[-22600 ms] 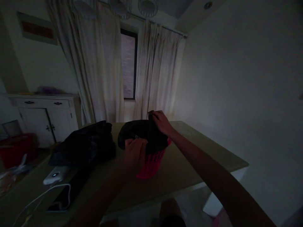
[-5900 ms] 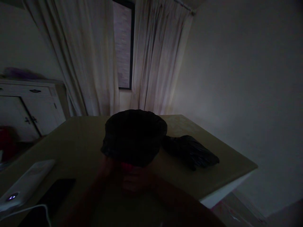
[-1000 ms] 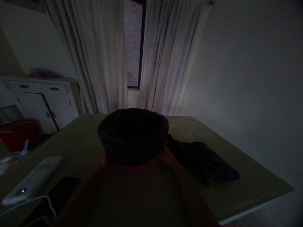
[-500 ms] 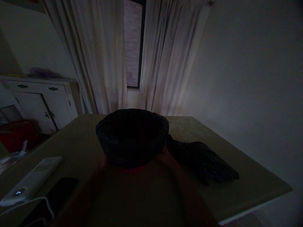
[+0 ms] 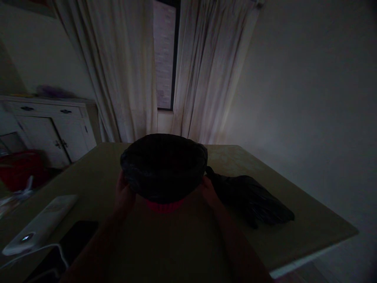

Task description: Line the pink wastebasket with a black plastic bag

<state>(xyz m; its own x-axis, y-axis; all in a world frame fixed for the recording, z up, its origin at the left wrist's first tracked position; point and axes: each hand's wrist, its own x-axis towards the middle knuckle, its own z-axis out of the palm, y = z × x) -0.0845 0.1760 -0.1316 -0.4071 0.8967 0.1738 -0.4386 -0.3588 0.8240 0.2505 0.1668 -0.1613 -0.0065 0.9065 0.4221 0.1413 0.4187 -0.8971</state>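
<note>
A pink-red ribbed trash bin point(image 5: 165, 207) stands in the middle of the table, its wide mouth and upper sides covered by a black plastic bag point(image 5: 165, 184). The bag is folded over the rim, and the inside is too dark to make out. On the left side, my left hand point(image 5: 125, 192) grips the bag-covered wall, fingers partly hidden behind it. My right hand point(image 5: 209, 190) holds the opposite side below the rim, its fingertips also out of sight. Just right of that hand lies a crumpled black plastic bag point(image 5: 253, 198).
On the table's point(image 5: 182, 251) left side lie a white power bank point(image 5: 41, 224) and a dark phone point(image 5: 70, 243), with a white cable point(image 5: 59, 251) across them. Beyond are a white cabinet point(image 5: 55, 129), a red bag point(image 5: 22, 169) and long curtains point(image 5: 126, 78).
My left hand has moved up the bin's side and shows more clearly. The right hand sits slightly higher. More of the bin's pink base shows under the black bag.
</note>
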